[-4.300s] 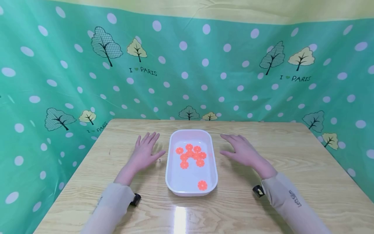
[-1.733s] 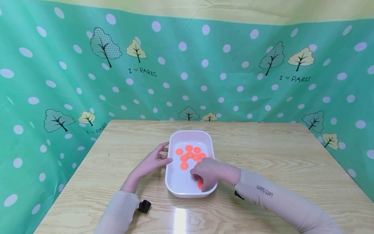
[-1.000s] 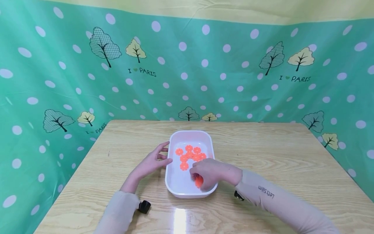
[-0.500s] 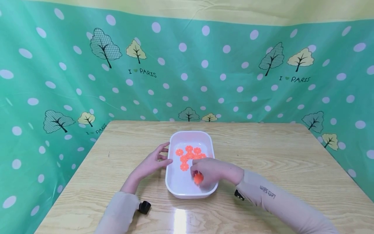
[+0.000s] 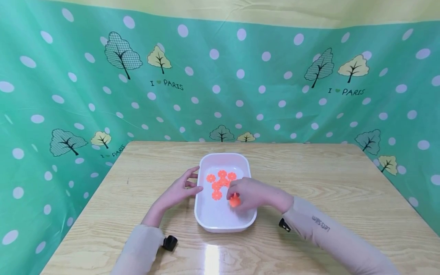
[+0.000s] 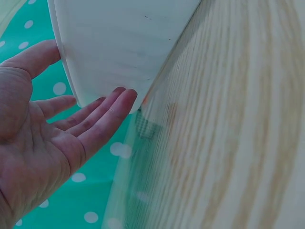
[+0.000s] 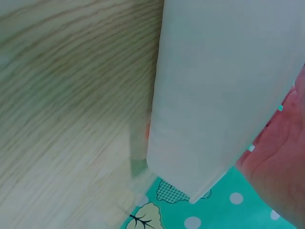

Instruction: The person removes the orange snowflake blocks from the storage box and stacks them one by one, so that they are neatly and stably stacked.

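Orange scalloped piece (image 5: 235, 200) is in the curled fingers of the right hand (image 5: 249, 194), which grips it inside the white tray (image 5: 225, 230), toward the right wall. Beyond and to the left of that hand, a cluster of flat orange pieces (image 5: 216, 195) lies on the tray floor, its right part hidden behind the fingers. Tray floor shows between the gripped piece and the left wall, and on toward the near end.

The left hand (image 5: 180, 190) is relaxed, with fingers fairly straight; thumb and fingertips touch the outside of the tray's left side. In the right wrist view the tray's outer wall hides the right fingertips.

The tray's raised rim runs all around, with rounded corners. Its far end sits just short of the surface's (image 5: 309, 168) back edge, where a green dotted cloth (image 5: 220, 57) rises. Wood grain stretches wide to the left and right of the tray.
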Demonstrator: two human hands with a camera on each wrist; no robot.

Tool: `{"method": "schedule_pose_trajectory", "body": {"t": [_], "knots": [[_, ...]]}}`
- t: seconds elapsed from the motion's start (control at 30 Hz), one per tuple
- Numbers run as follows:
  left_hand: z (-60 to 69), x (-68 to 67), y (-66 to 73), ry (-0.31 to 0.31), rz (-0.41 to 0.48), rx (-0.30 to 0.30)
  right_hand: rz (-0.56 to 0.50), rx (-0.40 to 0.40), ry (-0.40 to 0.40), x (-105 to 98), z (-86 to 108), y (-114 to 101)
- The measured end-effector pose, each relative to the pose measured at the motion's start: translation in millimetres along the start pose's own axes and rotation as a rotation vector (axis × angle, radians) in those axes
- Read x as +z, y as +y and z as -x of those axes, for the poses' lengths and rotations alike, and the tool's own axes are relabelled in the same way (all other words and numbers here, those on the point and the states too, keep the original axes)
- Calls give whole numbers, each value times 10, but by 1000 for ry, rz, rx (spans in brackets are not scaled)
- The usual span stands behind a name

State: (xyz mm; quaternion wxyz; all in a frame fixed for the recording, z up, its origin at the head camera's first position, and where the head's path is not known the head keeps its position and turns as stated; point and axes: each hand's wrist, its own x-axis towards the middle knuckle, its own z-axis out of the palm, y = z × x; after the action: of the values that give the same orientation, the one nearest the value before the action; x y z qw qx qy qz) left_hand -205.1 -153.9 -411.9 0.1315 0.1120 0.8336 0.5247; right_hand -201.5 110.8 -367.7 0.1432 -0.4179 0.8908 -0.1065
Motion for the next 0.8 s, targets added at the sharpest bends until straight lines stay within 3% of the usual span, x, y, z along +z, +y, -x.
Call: {"method": "schedule_pose_trajectory", "body": {"t": [0.4,0.8], "knots": [[6,0,11,-1,-10,2,-63,-19,90,-45,96,113],[-8,-3,-6,-2,-11,-3,-58,-47,193,-68,188,212]]}}
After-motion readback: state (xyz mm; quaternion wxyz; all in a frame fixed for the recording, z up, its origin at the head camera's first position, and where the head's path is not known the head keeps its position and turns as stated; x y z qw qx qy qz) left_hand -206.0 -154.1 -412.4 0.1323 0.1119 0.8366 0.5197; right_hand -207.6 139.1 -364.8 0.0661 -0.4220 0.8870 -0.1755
